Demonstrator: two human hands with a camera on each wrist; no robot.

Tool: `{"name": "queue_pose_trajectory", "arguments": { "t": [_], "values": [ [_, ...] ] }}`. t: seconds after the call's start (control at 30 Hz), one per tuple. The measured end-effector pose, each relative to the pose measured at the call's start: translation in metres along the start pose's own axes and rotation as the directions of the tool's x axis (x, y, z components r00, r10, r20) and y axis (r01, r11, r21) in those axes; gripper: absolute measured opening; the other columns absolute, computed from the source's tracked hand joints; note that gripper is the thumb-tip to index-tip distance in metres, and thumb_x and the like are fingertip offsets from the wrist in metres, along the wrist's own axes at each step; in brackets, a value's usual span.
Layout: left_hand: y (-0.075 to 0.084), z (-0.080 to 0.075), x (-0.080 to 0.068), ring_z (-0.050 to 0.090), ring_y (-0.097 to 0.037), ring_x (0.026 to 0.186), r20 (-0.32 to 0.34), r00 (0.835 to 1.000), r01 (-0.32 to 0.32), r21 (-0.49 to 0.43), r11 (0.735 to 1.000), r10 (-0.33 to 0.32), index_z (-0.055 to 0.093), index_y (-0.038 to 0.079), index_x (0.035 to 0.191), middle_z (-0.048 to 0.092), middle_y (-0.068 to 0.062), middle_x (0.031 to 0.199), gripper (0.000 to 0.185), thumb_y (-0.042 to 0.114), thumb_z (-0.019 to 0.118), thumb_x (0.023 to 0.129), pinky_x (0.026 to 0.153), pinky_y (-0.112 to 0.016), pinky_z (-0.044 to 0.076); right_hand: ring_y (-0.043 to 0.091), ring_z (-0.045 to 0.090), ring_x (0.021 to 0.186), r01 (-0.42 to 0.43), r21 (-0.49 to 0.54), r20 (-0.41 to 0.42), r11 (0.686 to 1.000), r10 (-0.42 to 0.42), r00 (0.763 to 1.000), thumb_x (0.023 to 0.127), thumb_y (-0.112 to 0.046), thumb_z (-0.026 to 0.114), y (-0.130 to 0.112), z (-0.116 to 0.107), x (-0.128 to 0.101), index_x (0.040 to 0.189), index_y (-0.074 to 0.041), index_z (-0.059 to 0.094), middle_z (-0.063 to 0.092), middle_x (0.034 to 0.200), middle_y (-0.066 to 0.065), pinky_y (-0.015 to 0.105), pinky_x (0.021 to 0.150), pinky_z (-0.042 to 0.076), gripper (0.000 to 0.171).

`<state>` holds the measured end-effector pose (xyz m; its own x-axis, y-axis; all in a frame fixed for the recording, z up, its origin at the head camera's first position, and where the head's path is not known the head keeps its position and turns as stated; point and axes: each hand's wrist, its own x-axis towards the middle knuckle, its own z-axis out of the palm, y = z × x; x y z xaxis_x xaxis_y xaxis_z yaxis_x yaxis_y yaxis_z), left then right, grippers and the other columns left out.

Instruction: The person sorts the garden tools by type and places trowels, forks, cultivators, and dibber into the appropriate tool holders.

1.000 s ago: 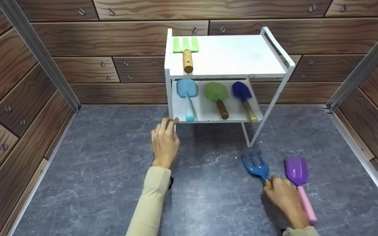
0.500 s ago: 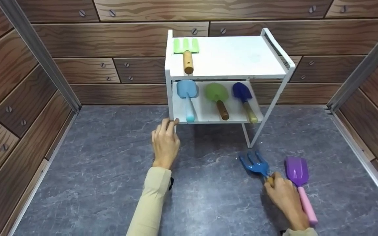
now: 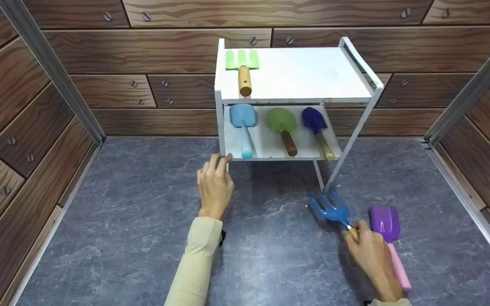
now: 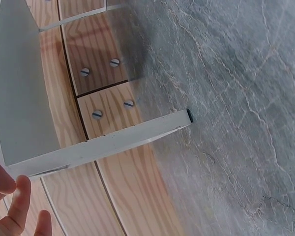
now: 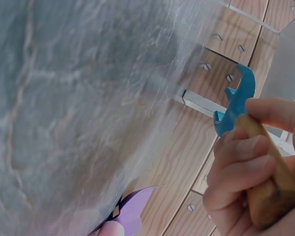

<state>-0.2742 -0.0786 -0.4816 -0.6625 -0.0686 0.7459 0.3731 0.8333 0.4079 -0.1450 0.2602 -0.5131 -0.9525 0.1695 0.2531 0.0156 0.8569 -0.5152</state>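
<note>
My right hand grips the wooden handle of a blue hand fork. Its tines point towards the shelf rack and overlap the foot of the rack's right front leg in the head view. Beside this hand a purple scoop with a pink handle lies on the floor. My left hand holds the lower left front corner of the white two-tier shelf rack, with fingertips at its edge in the left wrist view.
A light green hand fork lies on the top tier at the left. On the lower tier lie a light blue shovel, a green trowel and a dark blue trowel. Wood-patterned walls enclose the grey floor.
The blue hand fork has risen and moved slightly forward towards the rack, in my right hand. The left hand stays at the rack's corner.
</note>
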Motion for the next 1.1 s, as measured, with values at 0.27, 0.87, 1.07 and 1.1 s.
{"name": "queue_pose_trajectory", "arguments": {
  "t": [0.27, 0.87, 1.07, 1.1],
  "values": [
    [0.0001, -0.0002, 0.0024, 0.064, -0.028, 0.085, 0.005, 1.0, 0.003, 0.001, 1.0, -0.003, 0.073, 0.007, 0.107, 0.065, -0.007, 0.11, 0.03, -0.011, 0.064, 0.084, 0.073, -0.045, 0.049, 0.023, 0.05, 0.055, 0.037, 0.02, -0.064, 0.999, -0.035, 0.997, 0.089, -0.011, 0.073, -0.0036, -0.001, 0.0024, 0.092, -0.002, 0.06, 0.047, 0.06, 0.0, 0.045, 0.048, 0.043, 0.017],
    [-0.0001, 0.0016, 0.0, 0.063, -0.028, 0.085, -0.011, 1.0, -0.006, 0.007, 1.0, 0.006, 0.073, 0.008, 0.107, 0.065, -0.006, 0.107, 0.03, -0.01, 0.064, 0.084, 0.072, -0.044, 0.049, 0.017, 0.045, 0.05, 0.246, 0.058, -0.344, 0.967, -0.212, 0.914, 0.077, -0.002, 0.078, -0.0044, 0.0054, 0.0034, 0.089, 0.003, 0.063, 0.047, 0.056, -0.002, 0.036, 0.044, 0.036, 0.02],
    [-0.0006, 0.0004, 0.0001, 0.064, -0.028, 0.085, 0.003, 1.0, 0.008, -0.007, 1.0, -0.008, 0.073, 0.008, 0.108, 0.065, -0.006, 0.109, 0.034, -0.012, 0.064, 0.083, 0.074, -0.045, 0.049, 0.013, 0.044, 0.05, 0.272, 0.057, -0.372, 0.961, -0.232, 0.899, 0.075, -0.003, 0.08, -0.0037, 0.0058, 0.0038, 0.089, 0.002, 0.065, 0.056, 0.057, 0.001, 0.038, 0.043, 0.038, 0.021],
    [-0.0007, 0.0002, 0.0003, 0.064, -0.028, 0.085, 0.0, 1.0, 0.009, -0.008, 1.0, -0.009, 0.073, 0.008, 0.108, 0.065, -0.006, 0.109, 0.034, -0.012, 0.064, 0.082, 0.074, -0.045, 0.049, 0.012, 0.044, 0.05, 0.274, 0.055, -0.374, 0.96, -0.235, 0.897, 0.075, -0.004, 0.08, -0.004, 0.0059, 0.0042, 0.089, 0.001, 0.065, 0.057, 0.057, 0.001, 0.037, 0.043, 0.038, 0.021]
  ]
}}
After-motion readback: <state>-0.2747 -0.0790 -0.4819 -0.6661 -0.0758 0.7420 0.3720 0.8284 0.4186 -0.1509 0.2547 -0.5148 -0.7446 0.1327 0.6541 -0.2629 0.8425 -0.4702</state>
